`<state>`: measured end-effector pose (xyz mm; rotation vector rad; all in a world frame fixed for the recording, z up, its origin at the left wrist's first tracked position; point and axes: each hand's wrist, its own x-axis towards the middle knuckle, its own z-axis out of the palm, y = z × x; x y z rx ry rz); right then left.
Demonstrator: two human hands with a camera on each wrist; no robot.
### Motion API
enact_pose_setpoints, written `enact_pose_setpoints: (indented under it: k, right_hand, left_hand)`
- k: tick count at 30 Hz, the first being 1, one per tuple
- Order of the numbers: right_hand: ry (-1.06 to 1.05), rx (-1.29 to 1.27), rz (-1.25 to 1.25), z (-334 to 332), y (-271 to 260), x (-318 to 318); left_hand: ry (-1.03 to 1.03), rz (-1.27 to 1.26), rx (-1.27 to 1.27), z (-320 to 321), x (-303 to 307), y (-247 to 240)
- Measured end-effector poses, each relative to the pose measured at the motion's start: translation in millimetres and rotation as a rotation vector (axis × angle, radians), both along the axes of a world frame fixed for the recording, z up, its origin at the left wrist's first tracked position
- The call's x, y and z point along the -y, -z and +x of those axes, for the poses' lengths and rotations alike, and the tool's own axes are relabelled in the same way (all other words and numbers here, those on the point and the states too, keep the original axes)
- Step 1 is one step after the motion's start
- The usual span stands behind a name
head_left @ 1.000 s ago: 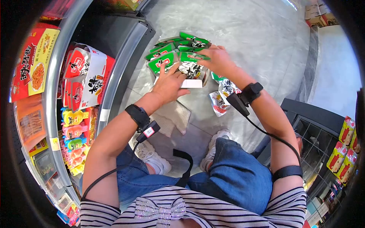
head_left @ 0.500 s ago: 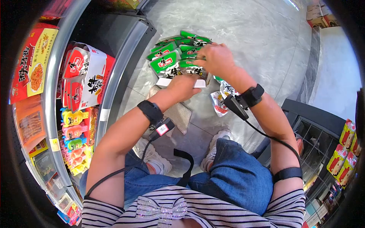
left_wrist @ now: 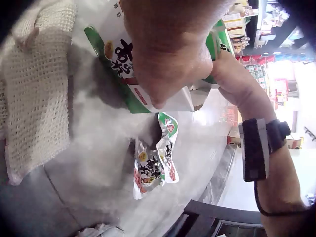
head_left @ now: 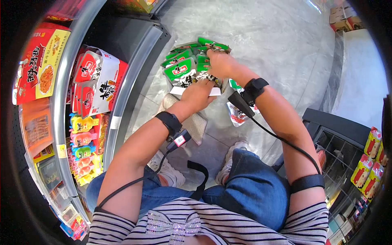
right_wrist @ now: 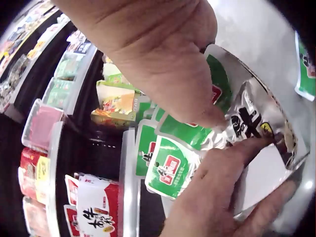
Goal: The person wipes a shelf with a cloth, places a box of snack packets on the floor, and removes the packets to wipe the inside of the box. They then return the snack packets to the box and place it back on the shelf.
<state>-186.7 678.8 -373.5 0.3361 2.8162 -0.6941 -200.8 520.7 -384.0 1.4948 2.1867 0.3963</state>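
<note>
A display box [left_wrist: 111,54] of green-topped snack packets [head_left: 181,71] stands on the floor in front of me. My left hand [head_left: 198,96] grips its front edge. In the right wrist view the left fingers [right_wrist: 212,182] reach over the white flap [right_wrist: 261,173], with the thumb outside it. My right hand [head_left: 223,65] is over the packets at the box's back right. Its thumb and a finger lie parted at the packets' edges, and I cannot tell whether they pinch one. Two loose silver packets [left_wrist: 150,168] lie on the floor, right of the box.
A beige woven cloth [head_left: 196,126] lies on the floor near my feet. To the left are shelves with a red-and-white packet box [head_left: 108,90] and colourful toy-shaped packs [head_left: 83,139]. A dark wire rack [head_left: 335,151] stands at the right. Cartons [head_left: 345,18] sit farther back.
My left hand has moved from the packets' front down to the box's front edge. The right hand has shifted slightly left and down, staying over the packets.
</note>
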Motion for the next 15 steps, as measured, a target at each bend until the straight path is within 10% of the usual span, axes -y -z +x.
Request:
enact_pose_setpoints:
  k: [15]
  right_hand:
    - [-0.173, -0.166, 0.248, 18, -31, 12]
  left_hand:
    - [0.035, 0.094, -0.052, 6, 10, -2]
